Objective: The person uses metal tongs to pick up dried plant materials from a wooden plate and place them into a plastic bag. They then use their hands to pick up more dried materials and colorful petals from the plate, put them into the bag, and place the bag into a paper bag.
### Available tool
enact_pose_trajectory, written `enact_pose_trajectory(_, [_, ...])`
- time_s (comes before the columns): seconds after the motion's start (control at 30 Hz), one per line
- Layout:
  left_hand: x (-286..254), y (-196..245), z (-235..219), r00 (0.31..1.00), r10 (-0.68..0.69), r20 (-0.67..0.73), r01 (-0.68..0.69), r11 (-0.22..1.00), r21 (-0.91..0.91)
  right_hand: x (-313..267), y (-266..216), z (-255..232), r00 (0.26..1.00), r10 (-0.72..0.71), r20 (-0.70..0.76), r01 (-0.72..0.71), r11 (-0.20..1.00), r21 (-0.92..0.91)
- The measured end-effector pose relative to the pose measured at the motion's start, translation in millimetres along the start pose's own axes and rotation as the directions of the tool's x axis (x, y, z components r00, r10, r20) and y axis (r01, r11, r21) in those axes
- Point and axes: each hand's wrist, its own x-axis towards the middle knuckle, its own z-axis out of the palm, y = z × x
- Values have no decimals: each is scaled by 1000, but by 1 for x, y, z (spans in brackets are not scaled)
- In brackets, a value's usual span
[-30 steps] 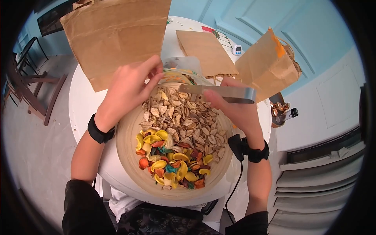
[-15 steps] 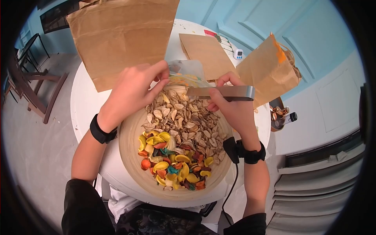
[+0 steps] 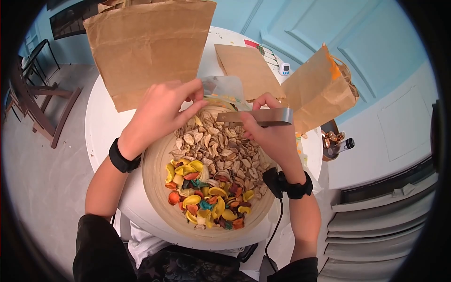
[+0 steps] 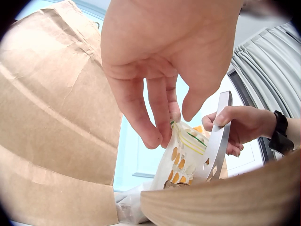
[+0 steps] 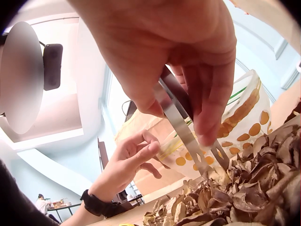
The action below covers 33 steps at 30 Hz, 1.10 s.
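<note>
A round wooden bowl holds pale brown dried petals in its far part and a colourful potpourri mix of yellow, orange and teal pieces near the body. My left hand pinches the edge of a clear zip bag with orange dots and green and yellow lines, its mouth facing the bowl's far rim. My right hand grips metal tongs between thumb and fingers. In the right wrist view, the tongs' tips stand slightly apart at a pale petal on the heap.
A tall brown paper bag stands behind the left hand. A flat paper bag lies at the back, and another paper bag leans at the right. Nearby are a small timer and a basket at the white table's right edge.
The right hand and tongs have moved slightly left and down, toward the petals by the bag. The left hand keeps its pinch on the bag's edge, shifted little.
</note>
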Motion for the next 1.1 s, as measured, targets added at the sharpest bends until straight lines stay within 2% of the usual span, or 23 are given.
enact_pose_trajectory(0.1, [0,-1,0,1000,6,-17,-5,998,59,-3,-9,-4,997,77,10,-77,989,126])
enact_pose_trajectory(0.2, [-1,-3,0,999,15,-38,-12,998,65,-8,-13,-13,995,102,20,-104,986,130])
enact_pose_trajectory(0.33, [-2,-5,4,997,26,-70,-24,999,36,-11,-11,-19,998,65,-10,-63,987,147])
enact_pose_trajectory(0.43, [0,-3,2,996,35,-76,-33,999,31,-5,-9,-10,998,59,-2,-59,997,47])
enact_pose_trajectory(0.63, [-2,-1,2,994,35,-105,-30,999,44,3,-5,10,986,-167,8,165,966,-197])
enact_pose_trajectory(0.8, [-3,-2,2,994,15,-108,-17,1000,-9,1,-5,4,1000,9,8,-8,1000,-19])
enact_pose_trajectory(0.93, [-3,-3,1,996,-8,-93,10,1000,16,-7,-18,-10,995,99,7,-99,989,110])
enact_pose_trajectory(1.1, [-3,-4,2,998,-13,-69,18,998,62,-12,-18,-25,995,97,-10,-95,987,127])
